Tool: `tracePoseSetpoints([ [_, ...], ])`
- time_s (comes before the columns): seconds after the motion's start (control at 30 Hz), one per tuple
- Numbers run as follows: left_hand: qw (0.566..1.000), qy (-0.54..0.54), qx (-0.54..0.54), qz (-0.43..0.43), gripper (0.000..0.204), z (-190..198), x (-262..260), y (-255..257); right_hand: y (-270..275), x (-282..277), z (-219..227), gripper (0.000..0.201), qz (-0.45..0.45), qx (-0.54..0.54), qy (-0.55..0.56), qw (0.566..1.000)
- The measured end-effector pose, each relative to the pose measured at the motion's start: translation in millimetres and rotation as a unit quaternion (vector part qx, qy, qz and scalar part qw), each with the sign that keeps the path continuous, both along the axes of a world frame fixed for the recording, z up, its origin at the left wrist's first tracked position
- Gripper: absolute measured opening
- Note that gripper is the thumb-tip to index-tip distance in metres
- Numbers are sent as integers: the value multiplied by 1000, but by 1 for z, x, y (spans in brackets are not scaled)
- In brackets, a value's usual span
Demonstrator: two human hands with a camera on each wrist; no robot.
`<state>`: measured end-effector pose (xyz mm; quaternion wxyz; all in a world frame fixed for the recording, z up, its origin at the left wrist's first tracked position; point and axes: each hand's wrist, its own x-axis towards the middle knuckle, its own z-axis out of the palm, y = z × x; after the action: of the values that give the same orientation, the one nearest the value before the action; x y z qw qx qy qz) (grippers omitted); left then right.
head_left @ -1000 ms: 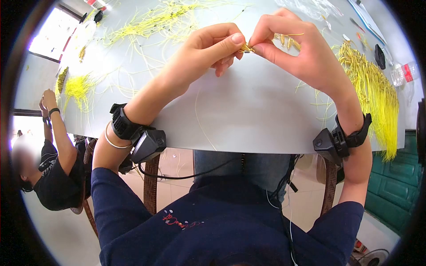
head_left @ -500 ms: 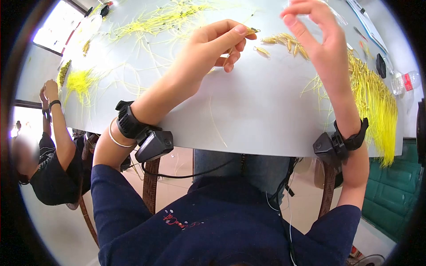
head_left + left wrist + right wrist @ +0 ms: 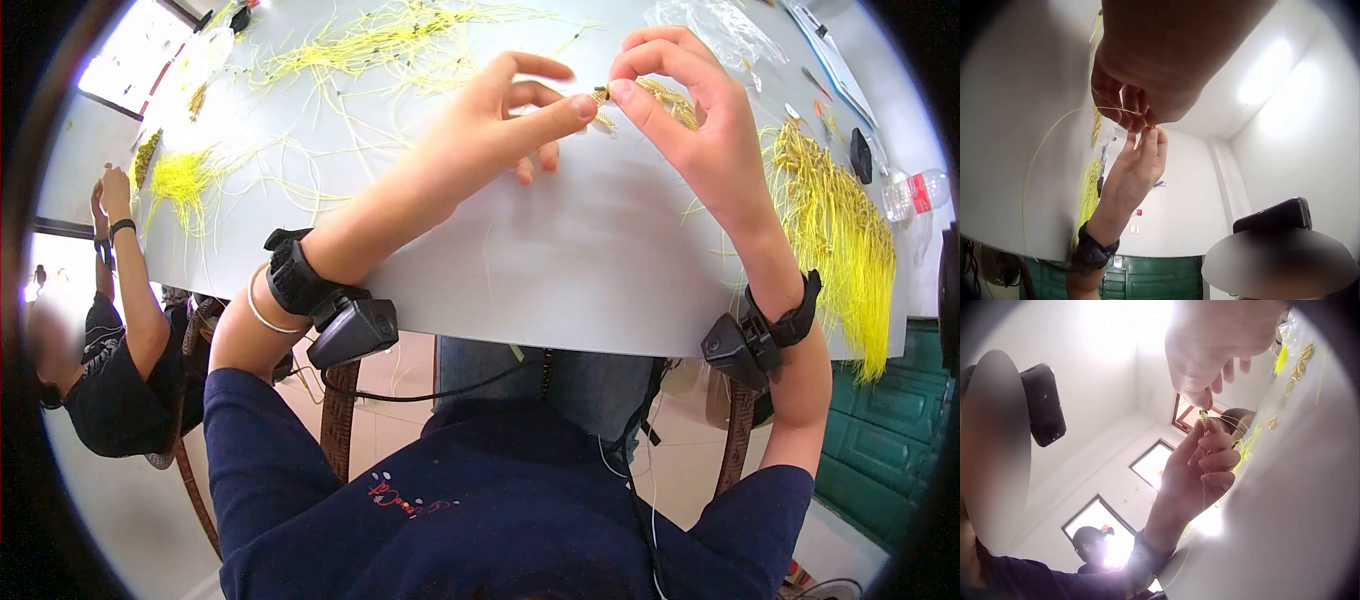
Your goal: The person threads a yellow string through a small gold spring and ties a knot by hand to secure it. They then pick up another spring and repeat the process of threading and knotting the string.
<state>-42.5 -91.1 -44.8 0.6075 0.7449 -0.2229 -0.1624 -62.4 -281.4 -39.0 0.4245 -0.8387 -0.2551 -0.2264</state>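
Hands meet above the far part of the pale surface (image 3: 560, 260), fingertips almost touching. Right hand (image 3: 700, 130) pinches a small gold spiral piece (image 3: 600, 95) between thumb and forefinger, so its grip is closed on that piece; the right wrist view shows the piece (image 3: 1204, 419) hanging just under those fingertips, long axis roughly upright. Left hand (image 3: 500, 120) lies immediately left of the piece, forefinger and thumb closed on a thin yellow thread (image 3: 1119, 110) that loops across its fingers, the other fingers loosely spread. Thread end and piece sit side by side, and the left hand is the nearer one to feed it. Beyond the piece lies a cluster of similar gold pieces (image 3: 670, 100), and to its right a yellow thread bundle (image 3: 840, 220).
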Motion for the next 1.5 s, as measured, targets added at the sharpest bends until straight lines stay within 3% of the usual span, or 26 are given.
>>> tracePoseSetpoints([
  [0.03,1000,0,0,-1,40,-2,2,0,0,0,0,5,-1,0,0,1000],
  [0.1,989,-144,-22,7,45,-7,7,0,1,0,-1,8,-14,3,-19,1000],
  [0.13,989,-144,-21,7,45,-5,7,1,1,0,-1,8,-14,3,-19,1000],
  [0.2,991,-119,10,-62,40,1,8,2,1,1,-2,8,-12,0,-24,1000],
  [0.43,997,-23,-51,-45,25,-7,17,5,2,2,-3,7,-4,-24,-16,1000],
  [0.53,998,8,-45,-31,23,-2,15,4,-4,8,-3,6,-20,37,-71,997],
  [0.63,998,27,-39,-38,21,0,11,3,-10,3,11,8,-35,108,3,994],
  [0.73,993,73,-75,-51,17,-3,13,5,-6,-7,38,8,-87,122,-51,987],
  [0.77,992,90,-74,-55,16,-2,13,5,-17,8,34,8,-147,68,-116,980],
  [0.83,991,100,-72,-53,14,-1,13,5,-3,-8,54,8,-223,74,-164,958],
  [0.9,987,109,-98,-60,12,0,12,6,-38,4,65,9,-228,30,-221,948],
  [0.93,987,108,-100,-60,12,0,12,6,-40,1,77,13,-125,141,-206,960],
  [0.97,987,105,-103,-62,12,0,13,6,-48,-1,86,10,-166,111,-244,949],
  [1.07,987,101,-108,-65,13,-2,14,7,-55,-18,104,11,-154,112,-236,953],
  [1.17,987,100,-104,-68,13,-2,13,6,-59,-35,113,13,-198,124,-211,949],
  [1.23,987,101,-101,-70,13,-2,13,7,-94,-32,113,16,-68,11,-325,943],
  [1.27,988,97,-95,-68,14,-2,13,6,-77,-56,114,16,-149,6,-263,953],
  [1.5,990,95,-85,-64,16,-6,14,4,-85,-74,116,14,-116,-62,-259,957],
])
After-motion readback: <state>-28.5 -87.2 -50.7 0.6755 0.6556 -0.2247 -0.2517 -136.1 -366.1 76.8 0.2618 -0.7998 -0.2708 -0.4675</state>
